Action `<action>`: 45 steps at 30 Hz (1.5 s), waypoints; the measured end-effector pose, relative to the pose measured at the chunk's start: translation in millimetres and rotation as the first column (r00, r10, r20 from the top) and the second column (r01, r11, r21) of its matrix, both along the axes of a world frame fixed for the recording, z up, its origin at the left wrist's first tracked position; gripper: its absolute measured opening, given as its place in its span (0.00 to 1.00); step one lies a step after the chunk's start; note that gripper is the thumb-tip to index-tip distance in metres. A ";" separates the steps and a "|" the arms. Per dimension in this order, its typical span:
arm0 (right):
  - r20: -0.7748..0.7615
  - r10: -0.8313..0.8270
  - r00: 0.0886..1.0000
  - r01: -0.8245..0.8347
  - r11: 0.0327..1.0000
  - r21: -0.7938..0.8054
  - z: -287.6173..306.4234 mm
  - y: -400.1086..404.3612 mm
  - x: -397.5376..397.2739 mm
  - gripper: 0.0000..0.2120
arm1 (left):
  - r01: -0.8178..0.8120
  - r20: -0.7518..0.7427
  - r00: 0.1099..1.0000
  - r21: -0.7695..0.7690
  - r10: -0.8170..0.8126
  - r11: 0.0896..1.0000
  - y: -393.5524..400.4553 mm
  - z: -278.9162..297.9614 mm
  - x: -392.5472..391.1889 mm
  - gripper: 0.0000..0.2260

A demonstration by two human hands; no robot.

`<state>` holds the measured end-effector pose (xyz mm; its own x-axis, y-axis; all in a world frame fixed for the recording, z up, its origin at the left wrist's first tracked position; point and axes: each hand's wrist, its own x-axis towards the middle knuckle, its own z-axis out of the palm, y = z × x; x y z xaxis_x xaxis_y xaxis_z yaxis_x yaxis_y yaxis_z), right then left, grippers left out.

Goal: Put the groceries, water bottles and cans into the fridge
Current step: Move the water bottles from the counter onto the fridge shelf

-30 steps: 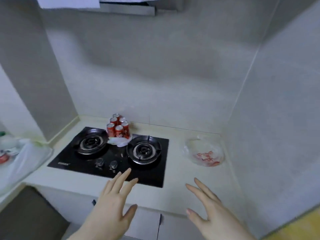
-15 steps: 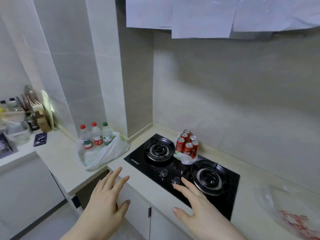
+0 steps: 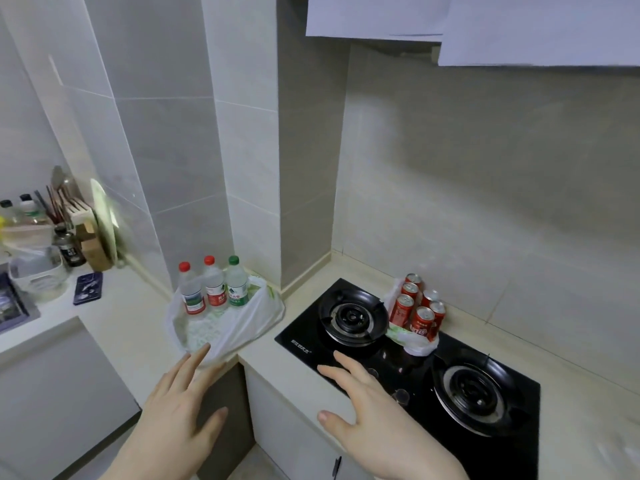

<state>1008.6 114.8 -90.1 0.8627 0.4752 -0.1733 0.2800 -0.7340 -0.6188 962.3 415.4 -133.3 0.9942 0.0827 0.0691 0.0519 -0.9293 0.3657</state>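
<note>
Currently I see both hands empty with fingers straight: the left hand [image 3: 180, 407] hovers before the white plastic bag [image 3: 228, 327], the right hand [image 3: 367, 410] over the hob's [image 3: 349, 351] front edge. Three water bottles [image 3: 214, 289] stand upright in that bag on the surface [image 3: 131, 306]. Red cans [image 3: 417, 308] stand grouped on a second bag between the two burners.

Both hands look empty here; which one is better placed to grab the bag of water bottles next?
Left, probably. The left hand is open with fingertips next to the near edge of the white bag holding the water bottles. The right hand, also open, hovers over the stove.
</note>
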 end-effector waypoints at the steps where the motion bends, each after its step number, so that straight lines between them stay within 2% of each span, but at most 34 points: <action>1: -0.005 0.004 1.000 -0.004 1.000 0.001 -3.3 5.1 11.1 0.30 | -0.015 -0.008 1.000 -0.010 0.015 1.000 5.0 -1.6 8.7 0.33; 6: -0.034 0.037 0.999 -0.037 0.999 0.011 -17.7 26.3 69.2 0.30 | -0.057 -0.085 0.995 -0.047 0.053 0.997 25.4 -11.7 54.7 0.32; 19: -0.036 0.146 0.989 -0.145 0.989 0.013 -28.5 102.7 234.2 0.31 | -0.156 -0.054 0.987 -0.179 0.149 0.971 88.6 0.6 179.8 0.27; 26: -0.004 0.152 0.988 -0.152 0.988 0.016 -39.0 158.1 301.9 0.32 | -0.185 -0.147 0.975 -0.125 0.167 0.975 135.5 -8.2 250.6 0.28; 35: -0.001 0.027 1.000 -0.027 0.998 -0.049 -77.3 262.4 382.1 0.32 | -0.032 -0.223 0.975 -0.118 0.004 0.992 193.7 -34.2 373.3 0.28; 41: -0.014 -0.020 1.000 0.019 0.995 -0.095 -107.9 329.4 425.7 0.37 | 0.019 -0.264 0.964 -0.041 -0.029 0.999 218.6 -52.6 425.9 0.26; 45: -0.070 -0.034 0.997 0.021 0.983 -0.182 -119.4 354.1 440.2 0.34 | 0.030 -0.274 0.961 -0.045 -0.041 0.999 234.0 -75.0 448.4 0.24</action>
<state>1448.8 468.9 -209.5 0.8569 0.4067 -0.3166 0.2175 -0.8422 -0.4933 1410.7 649.4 -208.3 0.9767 0.0441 -0.2099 0.1229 -0.9172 0.3790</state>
